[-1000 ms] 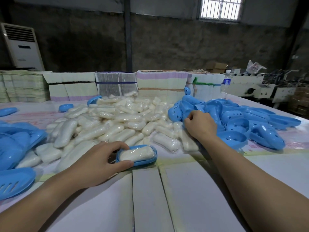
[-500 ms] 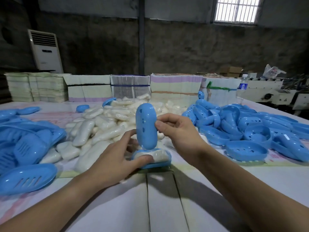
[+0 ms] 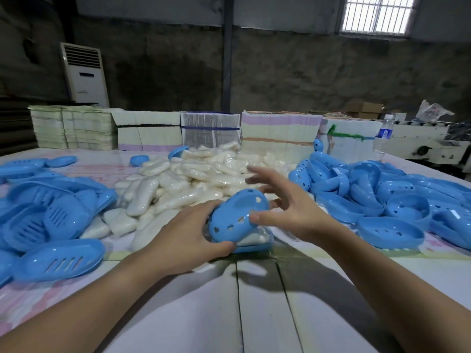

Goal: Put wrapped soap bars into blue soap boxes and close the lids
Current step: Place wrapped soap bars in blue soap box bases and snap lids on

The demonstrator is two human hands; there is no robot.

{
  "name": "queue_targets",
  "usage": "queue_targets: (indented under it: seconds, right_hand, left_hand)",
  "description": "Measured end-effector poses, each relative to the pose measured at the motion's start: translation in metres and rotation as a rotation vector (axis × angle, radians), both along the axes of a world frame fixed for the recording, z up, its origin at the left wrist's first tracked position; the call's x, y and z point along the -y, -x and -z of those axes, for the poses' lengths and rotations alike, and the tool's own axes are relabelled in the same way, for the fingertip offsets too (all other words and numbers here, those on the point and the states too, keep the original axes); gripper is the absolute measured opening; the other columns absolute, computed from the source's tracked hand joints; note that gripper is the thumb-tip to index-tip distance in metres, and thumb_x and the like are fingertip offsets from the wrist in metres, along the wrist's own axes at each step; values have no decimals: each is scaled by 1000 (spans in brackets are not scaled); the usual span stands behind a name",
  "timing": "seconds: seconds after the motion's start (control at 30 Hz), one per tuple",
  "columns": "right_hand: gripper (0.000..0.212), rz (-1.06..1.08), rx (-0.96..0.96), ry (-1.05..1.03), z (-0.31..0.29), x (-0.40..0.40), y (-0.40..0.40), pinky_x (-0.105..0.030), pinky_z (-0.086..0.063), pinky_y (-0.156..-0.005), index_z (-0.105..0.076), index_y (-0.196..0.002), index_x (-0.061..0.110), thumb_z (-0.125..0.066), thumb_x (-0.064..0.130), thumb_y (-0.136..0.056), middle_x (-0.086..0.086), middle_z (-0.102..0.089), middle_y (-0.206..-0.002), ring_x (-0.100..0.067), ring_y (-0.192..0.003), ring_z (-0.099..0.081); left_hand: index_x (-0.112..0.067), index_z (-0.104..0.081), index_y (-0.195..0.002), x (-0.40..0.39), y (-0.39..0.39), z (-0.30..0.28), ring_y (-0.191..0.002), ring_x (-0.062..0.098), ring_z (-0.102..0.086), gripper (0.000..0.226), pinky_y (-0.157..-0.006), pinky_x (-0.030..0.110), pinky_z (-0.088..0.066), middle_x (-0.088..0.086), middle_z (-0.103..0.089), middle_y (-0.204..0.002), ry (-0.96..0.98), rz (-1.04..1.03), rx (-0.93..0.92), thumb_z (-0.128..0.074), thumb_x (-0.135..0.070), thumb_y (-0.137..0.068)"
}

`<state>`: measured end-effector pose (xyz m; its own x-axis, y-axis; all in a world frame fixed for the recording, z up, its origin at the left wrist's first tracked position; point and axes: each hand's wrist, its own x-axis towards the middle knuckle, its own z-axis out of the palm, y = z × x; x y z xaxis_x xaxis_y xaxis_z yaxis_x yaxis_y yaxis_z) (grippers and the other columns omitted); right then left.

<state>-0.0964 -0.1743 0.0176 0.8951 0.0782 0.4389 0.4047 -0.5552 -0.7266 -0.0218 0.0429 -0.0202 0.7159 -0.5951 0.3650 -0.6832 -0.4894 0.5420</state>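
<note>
The blue lid (image 3: 238, 216), which half a second ago stood upright above the box, now lies tilted over the wrapped soap bar (image 3: 251, 238) in its blue base (image 3: 254, 248) at the near edge of the worktop (image 3: 254, 314), its right side not yet seated. The left hand (image 3: 186, 240) is the closed grip, holding lid and base together, while the right hand (image 3: 288, 212) has let go, fingers spread, only its thumb touching the lid. Judging by this, a press remains, beside the soap pile (image 3: 198, 179) and loose lids (image 3: 390, 197)
</note>
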Motion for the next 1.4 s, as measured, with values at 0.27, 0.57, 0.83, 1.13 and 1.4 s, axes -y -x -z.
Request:
queue_targets:
  seconds: [0.27,0.57,0.83,1.13,1.4]
  right_hand:
    - [48,2,-147,372,15,13,-10,-1,-38,-81,-59,-122,45,-79,34,-80,28,-55,-117,14,-107,-47]
    - [40,9,-247,463,11,18,-14,-3,-40,-73,-48,-102,64,-76,47,-78,25,-54,-110,13,-97,-47]
    - [80,20,-305,605,14,18,-12,-24,-45,-95,-38,-138,51,-81,47,-70,21,-49,-126,-1,-108,-50]
    - [51,-1,-273,513,15,20,-13,-18,-48,-82,-52,-125,51,-71,48,-78,20,-60,-107,2,-95,-57]
    - [54,-30,-278,481,14,21,-12,-22,-52,-84,-52,-118,53,-75,52,-70,22,-61,-107,4,-96,-58]
  left_hand:
    - [-43,-55,-126,1,-2,1,-106,9,-55,60,-90,37,-52,-12,-62,-112,-128,47,-47,-66,-63,-70]
    - [-42,-43,-141,2,-6,5,-117,7,-48,66,-101,29,-44,-11,-56,-116,-137,33,-57,-74,-50,-83]
    - [-41,-36,-149,2,-10,10,-112,3,-37,61,-91,23,-35,-38,-40,-106,-183,93,-23,-58,-53,-93]
    - [-43,-53,-127,1,-7,10,-98,1,-57,51,-86,34,-51,-23,-63,-107,-87,106,70,-71,-53,-80]
    - [-43,-53,-125,0,-9,7,-97,4,-57,40,-85,39,-51,-22,-63,-106,-149,54,100,-65,-54,-89]
